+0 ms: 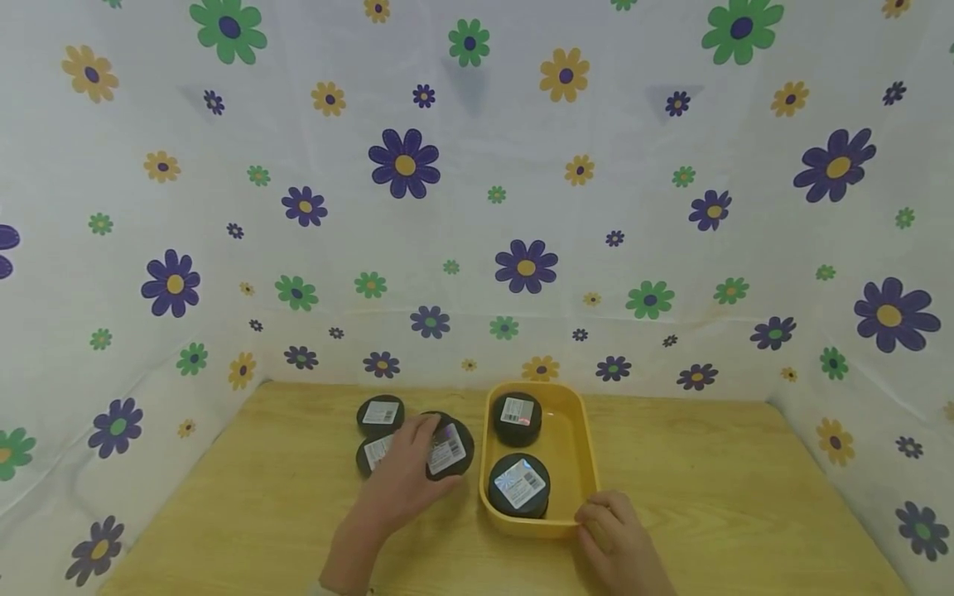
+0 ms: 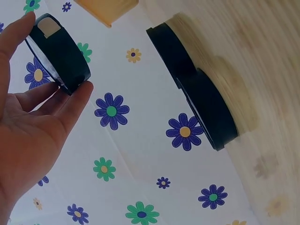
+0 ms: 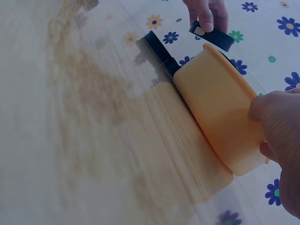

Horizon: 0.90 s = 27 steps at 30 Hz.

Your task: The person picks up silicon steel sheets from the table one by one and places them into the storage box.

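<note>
While left hand grips a black tub aloft | right hand pinches yellow tray rim | labelled tubs inside, left side

Tray on table; containers inside, left side, front and back; 2 more containers on table, farther left.
</note>
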Each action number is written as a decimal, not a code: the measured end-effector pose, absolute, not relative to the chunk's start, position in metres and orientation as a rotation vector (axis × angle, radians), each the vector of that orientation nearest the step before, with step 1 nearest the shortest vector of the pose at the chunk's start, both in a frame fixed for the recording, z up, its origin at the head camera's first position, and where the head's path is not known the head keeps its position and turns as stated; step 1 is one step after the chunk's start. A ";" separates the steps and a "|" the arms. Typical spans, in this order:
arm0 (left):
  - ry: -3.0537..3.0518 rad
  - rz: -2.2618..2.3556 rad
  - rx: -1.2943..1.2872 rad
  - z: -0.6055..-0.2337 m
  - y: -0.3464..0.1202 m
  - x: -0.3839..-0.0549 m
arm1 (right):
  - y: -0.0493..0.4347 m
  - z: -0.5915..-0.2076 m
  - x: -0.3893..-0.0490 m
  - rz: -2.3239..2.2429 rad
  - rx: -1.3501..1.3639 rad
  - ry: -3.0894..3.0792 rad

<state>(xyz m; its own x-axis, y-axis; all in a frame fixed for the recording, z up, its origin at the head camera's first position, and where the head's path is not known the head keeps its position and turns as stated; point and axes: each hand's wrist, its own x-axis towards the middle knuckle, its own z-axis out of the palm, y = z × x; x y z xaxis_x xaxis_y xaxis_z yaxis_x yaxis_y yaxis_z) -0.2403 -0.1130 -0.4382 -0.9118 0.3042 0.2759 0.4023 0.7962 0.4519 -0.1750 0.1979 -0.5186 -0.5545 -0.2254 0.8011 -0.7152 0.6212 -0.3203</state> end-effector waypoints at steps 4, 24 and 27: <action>-2.800 -0.787 -0.558 -0.438 -0.109 -0.239 | 0.197 -0.517 -0.174 0.834 0.746 -2.094; -2.846 -0.731 -0.593 -0.446 -0.081 -0.249 | 0.199 -0.517 -0.172 0.837 0.712 -2.134; -2.854 -0.735 -0.604 -0.447 -0.080 -0.251 | 0.198 -0.518 -0.173 0.834 0.717 -2.128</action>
